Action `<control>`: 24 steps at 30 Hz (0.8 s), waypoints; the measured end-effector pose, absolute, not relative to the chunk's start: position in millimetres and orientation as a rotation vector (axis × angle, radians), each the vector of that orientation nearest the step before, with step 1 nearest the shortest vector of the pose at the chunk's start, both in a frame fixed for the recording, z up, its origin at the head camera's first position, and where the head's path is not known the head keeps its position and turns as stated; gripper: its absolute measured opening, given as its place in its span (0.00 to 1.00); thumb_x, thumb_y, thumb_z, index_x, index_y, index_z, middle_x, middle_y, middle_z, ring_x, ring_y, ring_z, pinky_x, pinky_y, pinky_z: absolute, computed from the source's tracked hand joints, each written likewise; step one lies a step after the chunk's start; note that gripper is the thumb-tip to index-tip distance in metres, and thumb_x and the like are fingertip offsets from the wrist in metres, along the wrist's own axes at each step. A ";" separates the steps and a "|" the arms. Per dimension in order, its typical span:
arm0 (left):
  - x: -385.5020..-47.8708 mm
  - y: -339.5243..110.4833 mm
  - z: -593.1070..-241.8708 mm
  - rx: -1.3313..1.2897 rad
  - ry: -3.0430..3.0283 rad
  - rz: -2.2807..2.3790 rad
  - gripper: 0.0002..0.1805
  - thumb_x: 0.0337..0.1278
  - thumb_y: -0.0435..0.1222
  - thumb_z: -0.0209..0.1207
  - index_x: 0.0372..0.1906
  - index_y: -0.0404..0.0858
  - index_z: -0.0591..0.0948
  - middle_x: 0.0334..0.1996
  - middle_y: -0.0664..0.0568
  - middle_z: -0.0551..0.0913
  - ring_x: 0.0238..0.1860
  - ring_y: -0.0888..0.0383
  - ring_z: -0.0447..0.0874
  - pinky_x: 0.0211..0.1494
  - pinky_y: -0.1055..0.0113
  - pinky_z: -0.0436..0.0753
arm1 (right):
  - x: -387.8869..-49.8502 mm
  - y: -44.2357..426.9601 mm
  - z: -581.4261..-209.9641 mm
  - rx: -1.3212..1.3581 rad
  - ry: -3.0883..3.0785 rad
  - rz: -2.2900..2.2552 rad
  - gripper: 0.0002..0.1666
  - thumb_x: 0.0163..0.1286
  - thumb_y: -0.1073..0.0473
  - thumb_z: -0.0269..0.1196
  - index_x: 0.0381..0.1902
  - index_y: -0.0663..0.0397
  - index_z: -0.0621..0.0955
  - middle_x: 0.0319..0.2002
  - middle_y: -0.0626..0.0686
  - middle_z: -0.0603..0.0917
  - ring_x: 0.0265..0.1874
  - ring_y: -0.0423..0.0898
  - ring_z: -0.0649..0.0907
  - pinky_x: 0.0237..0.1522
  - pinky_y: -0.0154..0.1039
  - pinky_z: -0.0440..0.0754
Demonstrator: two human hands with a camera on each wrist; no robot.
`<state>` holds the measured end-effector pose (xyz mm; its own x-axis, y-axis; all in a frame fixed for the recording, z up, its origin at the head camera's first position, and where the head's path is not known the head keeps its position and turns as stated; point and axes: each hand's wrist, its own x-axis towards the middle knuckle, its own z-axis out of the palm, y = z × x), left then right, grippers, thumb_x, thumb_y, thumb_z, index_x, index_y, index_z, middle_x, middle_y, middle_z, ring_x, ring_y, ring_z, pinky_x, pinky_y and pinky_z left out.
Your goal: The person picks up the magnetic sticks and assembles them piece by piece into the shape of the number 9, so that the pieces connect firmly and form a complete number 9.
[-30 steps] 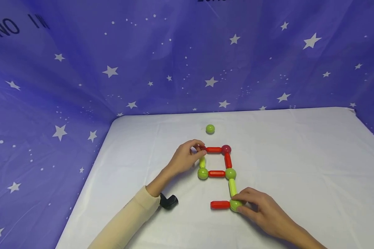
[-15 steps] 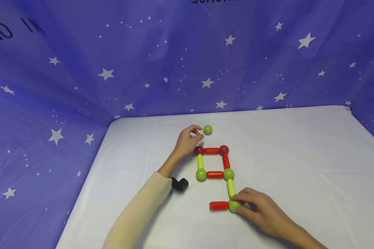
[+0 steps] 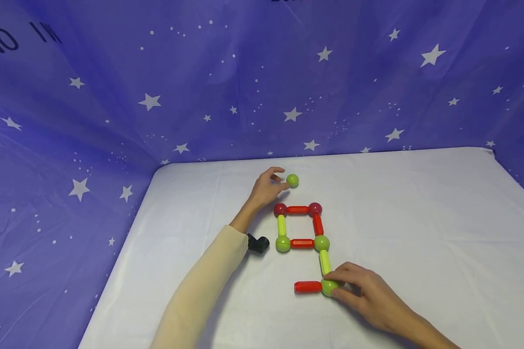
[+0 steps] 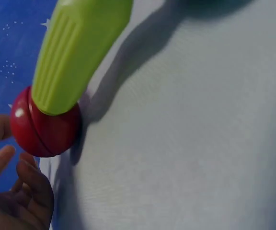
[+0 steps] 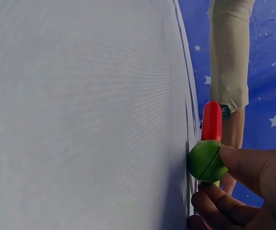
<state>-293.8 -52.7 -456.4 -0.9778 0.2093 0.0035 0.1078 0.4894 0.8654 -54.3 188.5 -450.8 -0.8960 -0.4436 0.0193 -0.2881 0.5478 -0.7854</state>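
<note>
In the head view a loose green ball [image 3: 292, 180] lies at the back of the table. My left hand [image 3: 266, 188] is just left of it, fingers apart and thumb tip at the ball's near side; whether it touches I cannot tell. Nearer, red and yellow-green rods join two red balls [image 3: 280, 209] and two green balls [image 3: 321, 243] into a square. From its near right corner a yellow-green rod [image 3: 325, 262] runs down to another green ball [image 5: 207, 161], which my right hand [image 3: 368, 295] pinches between thumb and fingers. A red rod [image 3: 307, 287] sticks out leftward from that ball.
A white cloth [image 3: 419, 218] covers the table. Blue fabric with stars [image 3: 244, 72] hangs behind and at the sides. A black wrist device [image 3: 258, 244] sits by the left sleeve [image 3: 205, 281], to the left of the square.
My left hand has let go of the square's far left red ball and moved away toward the loose green ball. The right hand stays on its ball, and the rods have kept their places.
</note>
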 end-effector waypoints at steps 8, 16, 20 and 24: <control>-302.3 -55.0 -461.8 0.368 2.523 1.420 0.33 0.59 0.41 0.67 0.70 0.45 0.71 0.58 0.42 0.76 0.57 0.50 0.74 0.55 0.56 0.76 | -54.0 188.6 -450.8 -0.616 2.607 -1.260 0.15 0.66 0.51 0.68 0.50 0.41 0.85 0.42 0.36 0.81 0.37 0.36 0.77 0.35 0.33 0.77; -304.2 -53.4 -462.3 0.477 2.582 1.289 0.27 0.62 0.45 0.65 0.65 0.46 0.76 0.58 0.45 0.77 0.60 0.52 0.74 0.62 0.55 0.72 | -53.1 189.6 -450.3 -0.631 2.620 -1.267 0.15 0.66 0.53 0.68 0.51 0.41 0.85 0.43 0.36 0.81 0.38 0.36 0.77 0.36 0.34 0.78; -303.2 -51.2 -462.7 0.487 2.645 1.256 0.22 0.62 0.44 0.65 0.60 0.43 0.80 0.56 0.48 0.80 0.60 0.53 0.74 0.65 0.56 0.69 | -52.9 189.4 -450.1 -0.640 2.628 -1.263 0.16 0.66 0.54 0.69 0.51 0.42 0.85 0.43 0.36 0.81 0.39 0.36 0.77 0.38 0.35 0.78; -302.6 -50.8 -464.9 0.469 2.667 1.259 0.20 0.61 0.43 0.66 0.57 0.42 0.81 0.55 0.49 0.81 0.58 0.54 0.75 0.64 0.58 0.70 | -52.8 189.1 -451.0 -0.648 2.626 -1.264 0.16 0.66 0.54 0.69 0.51 0.42 0.85 0.43 0.36 0.81 0.39 0.36 0.77 0.38 0.35 0.78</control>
